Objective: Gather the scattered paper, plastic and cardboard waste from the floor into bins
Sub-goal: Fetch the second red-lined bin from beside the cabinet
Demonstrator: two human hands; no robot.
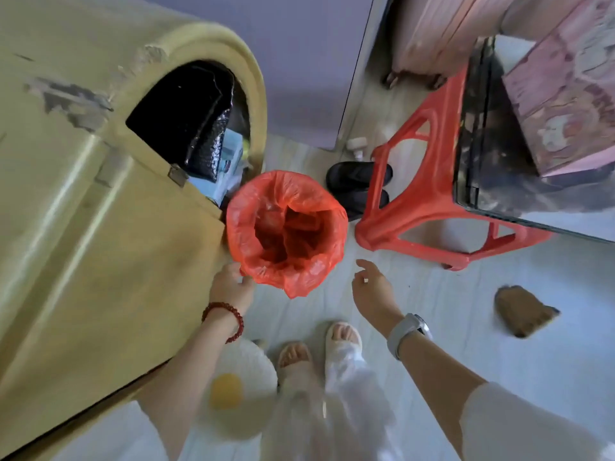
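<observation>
A small bin lined with a red plastic bag (309,207) stands on the pale floor, its mouth wide. My left hand (231,282), with a red bead bracelet on the wrist, grips the bag's rim at the bin's near left side. My right hand (372,284), with a grey watch on the wrist, hovers to the right of the bin with relaxed fingers and holds nothing. A crumpled piece of brown cardboard (522,311) lies on the floor to the right. A white paper plate (253,367) with a yellow blob lies by my feet.
A yellow cabinet (83,227) with an arched opening stands close on the left. A red plastic stool (426,201) carrying a dark tray and a pink box is on the right. Black slippers (356,181) lie behind the bin. My sandalled feet are below.
</observation>
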